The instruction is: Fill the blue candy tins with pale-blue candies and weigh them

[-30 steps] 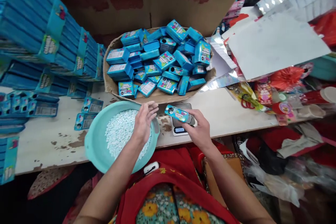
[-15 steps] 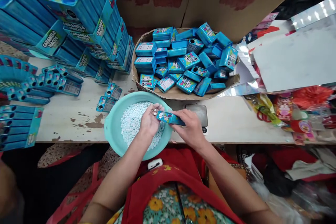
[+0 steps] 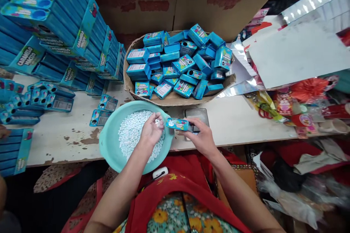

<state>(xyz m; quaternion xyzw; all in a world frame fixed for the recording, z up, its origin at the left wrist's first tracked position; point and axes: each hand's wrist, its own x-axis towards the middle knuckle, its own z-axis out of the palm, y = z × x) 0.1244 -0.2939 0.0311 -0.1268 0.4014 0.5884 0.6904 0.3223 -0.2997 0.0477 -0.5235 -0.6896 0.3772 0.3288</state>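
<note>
My left hand (image 3: pixel 152 129) is above the turquoise basin (image 3: pixel 108 149), palm up with curled fingers, cupping a few small white candies (image 3: pixel 157 122). More pale candies (image 3: pixel 128 131) fill the middle of the basin. Over the basin's right rim, my right hand (image 3: pixel 201 134) grips a blue candy box (image 3: pixel 177 124) between thumb and fingers. The box lies level, its end pointing at my left hand with a small gap between them. White candies show at the box's left end. Partly behind my right hand is a small scale (image 3: pixel 201 114).
A cut-down cardboard box (image 3: pixel 175 100) full of blue boxes stands behind the basin. Tall stacks of blue boxes (image 3: pixel 62 25) rise at the left. Two blue boxes (image 3: pixel 104 111) lie beside the basin. Colourful packets (image 3: pixel 284 102) and white sheets (image 3: pixel 298 54) are at the right. Another person's hand (image 3: pixel 4 131) shows at the left edge.
The view has shifted, so the table things appear further left. My hands have moved apart, and the blue box no longer touches my left hand. Another person's hand has come in at the left edge.
</note>
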